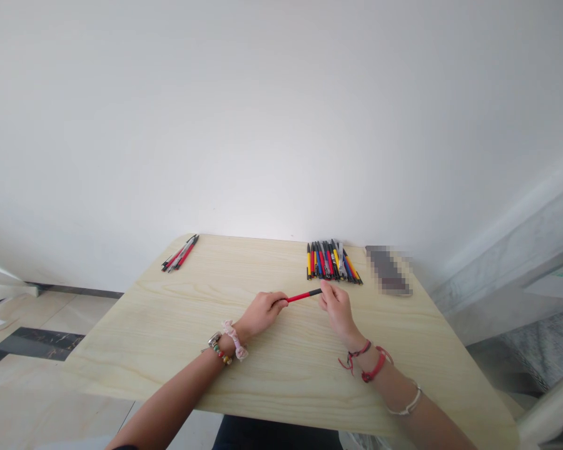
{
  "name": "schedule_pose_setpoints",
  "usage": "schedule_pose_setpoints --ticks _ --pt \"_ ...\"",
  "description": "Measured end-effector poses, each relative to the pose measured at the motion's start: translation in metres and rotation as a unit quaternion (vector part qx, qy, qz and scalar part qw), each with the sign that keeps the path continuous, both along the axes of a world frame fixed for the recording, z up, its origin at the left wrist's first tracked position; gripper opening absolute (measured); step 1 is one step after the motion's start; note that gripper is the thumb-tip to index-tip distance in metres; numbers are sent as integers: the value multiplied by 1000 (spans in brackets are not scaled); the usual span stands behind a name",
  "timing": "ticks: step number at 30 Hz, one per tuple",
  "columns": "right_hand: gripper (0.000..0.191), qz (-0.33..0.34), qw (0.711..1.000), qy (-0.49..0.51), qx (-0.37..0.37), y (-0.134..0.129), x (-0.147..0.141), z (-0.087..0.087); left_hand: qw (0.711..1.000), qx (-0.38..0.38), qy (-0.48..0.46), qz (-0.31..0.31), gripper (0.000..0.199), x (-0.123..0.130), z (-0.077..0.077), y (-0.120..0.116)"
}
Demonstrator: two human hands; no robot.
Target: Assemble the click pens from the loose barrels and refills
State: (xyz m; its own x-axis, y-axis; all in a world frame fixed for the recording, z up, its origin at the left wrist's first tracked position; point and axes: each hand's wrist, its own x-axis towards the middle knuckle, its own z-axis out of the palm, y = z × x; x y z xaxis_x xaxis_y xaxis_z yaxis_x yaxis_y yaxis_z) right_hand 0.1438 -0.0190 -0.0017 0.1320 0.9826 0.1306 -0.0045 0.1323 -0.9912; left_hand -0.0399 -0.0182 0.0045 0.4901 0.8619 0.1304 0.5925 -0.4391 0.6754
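Observation:
A red pen [303, 296] with a black end stretches between my two hands above the middle of the table. My left hand [264, 312] is closed on its red end. At the black end, the fingers of my right hand [336, 310] are pinched round the pen; its tip is hidden in them. Just beyond my right hand lies a row of pens [331, 259] in yellow, red, blue, black and grey, side by side. A smaller bunch of red, black and grey pens [181, 253] rests at the far left.
The pale wooden table [244, 265] stands against a white wall [281, 125]. A blurred-out dark flat object [388, 270] lies at the back right. Beyond the right edge are a grey patterned fabric [544, 344] and a pale rail [553, 400].

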Motion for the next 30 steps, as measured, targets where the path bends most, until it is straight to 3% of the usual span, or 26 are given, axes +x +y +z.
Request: schedule_pose_setpoints --ticks 3,6,16,19,23,28,30 --pt "44 1 998 -59 27 -5 2 4 990 -116 -75 -34 35 -3 2 2" --pt "43 14 994 -102 44 -8 4 11 961 -219 -155 -70 39 -5 2 3" --pt "20 126 961 -221 110 -1 22 28 921 -303 -225 -93 39 -18 6 8" --pt "19 150 964 -209 74 2 26 27 943 -267 -189 -67 37 -21 4 10" --pt "22 118 971 -209 13 6 27 21 974 -195 -112 -39 35 -20 7 9" --pt "10 121 974 -183 57 6 25 24 979 -180 -93 -40 36 -20 10 8" --pt "17 119 979 -159 50 6 24 25 979 -178 -90 -36 37 -20 9 8"
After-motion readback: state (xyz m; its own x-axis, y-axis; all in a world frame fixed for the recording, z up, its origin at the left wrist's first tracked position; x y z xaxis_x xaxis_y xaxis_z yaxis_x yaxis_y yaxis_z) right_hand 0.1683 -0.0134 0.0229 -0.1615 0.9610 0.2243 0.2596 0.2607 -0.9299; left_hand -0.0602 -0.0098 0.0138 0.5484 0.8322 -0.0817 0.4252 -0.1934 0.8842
